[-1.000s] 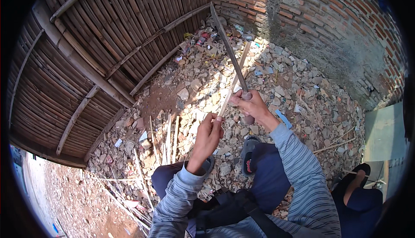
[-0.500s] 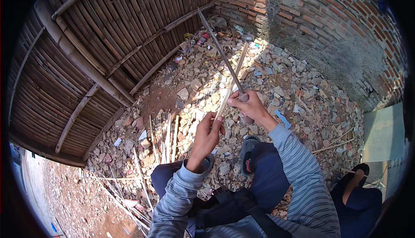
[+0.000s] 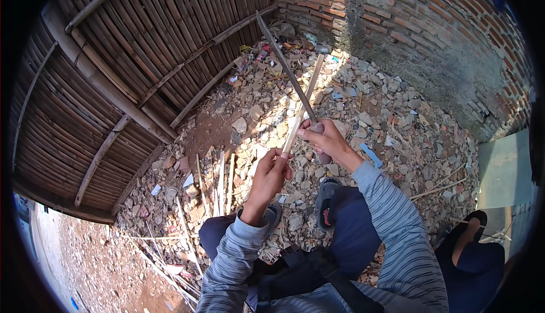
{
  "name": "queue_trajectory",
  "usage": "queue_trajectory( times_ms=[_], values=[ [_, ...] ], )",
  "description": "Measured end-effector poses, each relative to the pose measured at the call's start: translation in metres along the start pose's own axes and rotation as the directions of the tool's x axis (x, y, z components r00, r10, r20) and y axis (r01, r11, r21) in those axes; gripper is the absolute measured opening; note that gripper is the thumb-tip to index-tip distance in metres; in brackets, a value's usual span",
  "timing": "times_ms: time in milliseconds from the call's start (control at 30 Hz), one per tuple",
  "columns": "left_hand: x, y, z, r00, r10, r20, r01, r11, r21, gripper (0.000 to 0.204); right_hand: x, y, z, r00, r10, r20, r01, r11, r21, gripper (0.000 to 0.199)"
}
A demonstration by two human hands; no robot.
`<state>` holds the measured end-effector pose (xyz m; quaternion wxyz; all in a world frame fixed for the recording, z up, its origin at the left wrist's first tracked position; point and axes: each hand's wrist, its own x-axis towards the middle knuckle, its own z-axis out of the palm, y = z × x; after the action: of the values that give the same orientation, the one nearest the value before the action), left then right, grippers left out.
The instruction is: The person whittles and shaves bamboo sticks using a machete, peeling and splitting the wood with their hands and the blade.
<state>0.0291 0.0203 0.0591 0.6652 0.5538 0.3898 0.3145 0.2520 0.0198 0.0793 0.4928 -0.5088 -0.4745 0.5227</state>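
My left hand (image 3: pixel 271 172) grips the lower end of a pale bamboo strip (image 3: pixel 305 101) that points up and away over the rubble. My right hand (image 3: pixel 325 139) holds the handle of a long knife (image 3: pixel 284 65), whose grey blade crosses the strip and slants up to the left. The blade lies against the strip just above my right fist. Both sleeves are grey striped. My knees in dark blue trousers and a sandal (image 3: pixel 326 205) show below the hands.
A slatted bamboo fence (image 3: pixel 130 69) fills the left side, and a brick wall (image 3: pixel 431 23) curves along the right. Broken stones and litter (image 3: pixel 392 131) cover the ground. Several cut bamboo strips (image 3: pixel 218 182) lie left of my knee. Another person's leg and sandal (image 3: pixel 474 239) are at the lower right.
The knife blade has swung leftward, its tip now further left over the fence. Both hands have shifted slightly lower along the strip.
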Motion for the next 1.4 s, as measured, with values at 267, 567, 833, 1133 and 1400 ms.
queue_trajectory(
  times_ms=[267,567,833,1133,1400],
  values=[
    [-0.001,0.002,0.001,1.000,-0.025,0.001,0.025,0.998,-0.063,0.024,0.002,0.005,-0.002,1.000,-0.001,0.015,0.000,1.000,0.031,0.021],
    [0.000,0.002,-0.005,0.997,0.032,-0.064,-0.035,0.999,-0.039,0.024,0.004,0.004,-0.002,1.000,-0.016,-0.018,0.017,0.998,0.060,0.018],
    [0.002,-0.001,-0.013,0.999,0.037,-0.037,-0.040,0.995,-0.096,0.022,0.003,-0.009,-0.024,0.985,0.002,-0.171,0.026,0.986,0.164,0.017],
    [0.010,0.000,-0.008,0.995,0.038,-0.094,-0.016,0.975,0.221,0.031,0.003,0.003,-0.031,0.882,-0.262,-0.391,0.135,0.937,-0.322,0.027],
    [0.010,0.017,-0.017,0.951,-0.250,0.181,0.288,0.929,-0.234,0.040,-0.018,-0.010,0.012,0.847,-0.532,-0.003,0.350,0.561,-0.751,0.025]
  ],
)
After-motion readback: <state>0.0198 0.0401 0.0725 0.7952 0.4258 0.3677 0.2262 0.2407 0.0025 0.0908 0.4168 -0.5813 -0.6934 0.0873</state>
